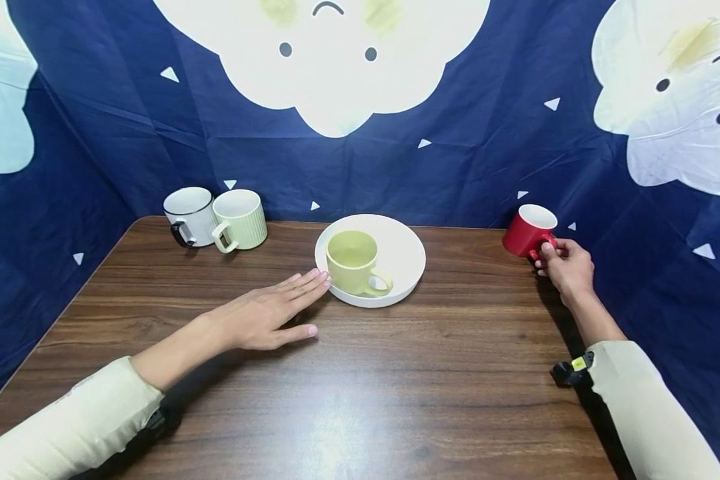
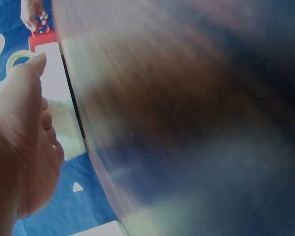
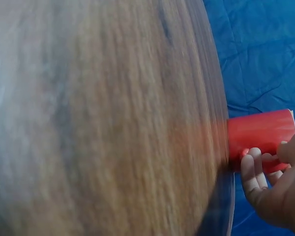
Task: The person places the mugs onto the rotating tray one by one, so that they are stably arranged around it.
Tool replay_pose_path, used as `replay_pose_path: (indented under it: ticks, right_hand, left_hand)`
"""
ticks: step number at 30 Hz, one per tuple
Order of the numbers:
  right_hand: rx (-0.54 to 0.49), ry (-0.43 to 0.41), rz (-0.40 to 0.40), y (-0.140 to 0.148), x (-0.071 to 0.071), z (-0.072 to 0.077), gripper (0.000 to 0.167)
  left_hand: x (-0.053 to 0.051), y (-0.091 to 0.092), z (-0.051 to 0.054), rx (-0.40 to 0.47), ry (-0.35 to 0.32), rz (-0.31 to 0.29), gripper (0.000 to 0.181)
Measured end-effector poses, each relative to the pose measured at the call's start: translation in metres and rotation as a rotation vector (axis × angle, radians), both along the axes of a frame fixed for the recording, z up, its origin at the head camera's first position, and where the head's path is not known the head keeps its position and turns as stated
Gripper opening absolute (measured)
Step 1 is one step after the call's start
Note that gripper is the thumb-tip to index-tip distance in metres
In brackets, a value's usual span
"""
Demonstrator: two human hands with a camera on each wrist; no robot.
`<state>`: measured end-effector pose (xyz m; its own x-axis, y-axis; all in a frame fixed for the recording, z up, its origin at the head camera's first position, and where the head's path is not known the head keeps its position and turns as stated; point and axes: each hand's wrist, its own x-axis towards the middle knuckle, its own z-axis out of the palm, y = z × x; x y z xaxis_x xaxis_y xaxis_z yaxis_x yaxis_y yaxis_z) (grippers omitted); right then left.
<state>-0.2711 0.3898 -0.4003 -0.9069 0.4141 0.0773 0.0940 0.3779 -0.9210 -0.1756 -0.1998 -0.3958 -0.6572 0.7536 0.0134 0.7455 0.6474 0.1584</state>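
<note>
In the head view, the right hand (image 1: 569, 270) pinches the handle of a red mug (image 1: 523, 235) at the table's back right. The right wrist view shows the fingers of the right hand (image 3: 278, 184) at the handle of the red mug (image 3: 260, 132). The left hand (image 1: 270, 312), palm down with fingers straight, has its fingertips at the left rim of a white plate (image 1: 409, 267); whether they touch it I cannot tell. A yellow-green mug (image 1: 348, 267) stands upright on that plate, handle toward the lower right. The left wrist view shows the left hand (image 2: 27, 142) with fingers extended.
At the back left of the wooden table (image 1: 396, 387) a white mug with a black handle (image 1: 193, 217) stands beside a pale green ribbed mug (image 1: 246, 223). A dark blue cloth (image 1: 360, 173) with white cloud shapes hangs behind and at both sides.
</note>
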Motion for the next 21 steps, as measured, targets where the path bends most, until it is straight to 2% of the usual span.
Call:
replay_pose_path:
  ticks: [9,12,17,21]
  right_hand:
    - [0.071,-0.032,-0.030,-0.0043,-0.0041,0.0002,0.040]
    - [0.093,-0.050,-0.030,-0.0047,-0.0053,0.0018,0.038]
    - [0.090,-0.088,0.004,-0.0038,-0.0042,0.0051,0.029]
    - [0.031,-0.086,0.076,-0.0028,-0.0012,0.0064,0.023]
  left_hand:
    - [-0.0050,-0.0046,-0.0025,0.011,-0.003,0.015,0.085]
    - [-0.0055,-0.0047,-0.0026,0.013,-0.001,0.015,0.085]
    - [-0.0051,-0.0048,-0.0026,0.028,0.015,0.002,0.084]
    - [-0.0051,-0.0047,-0.0024,0.028,0.015,-0.001,0.084]
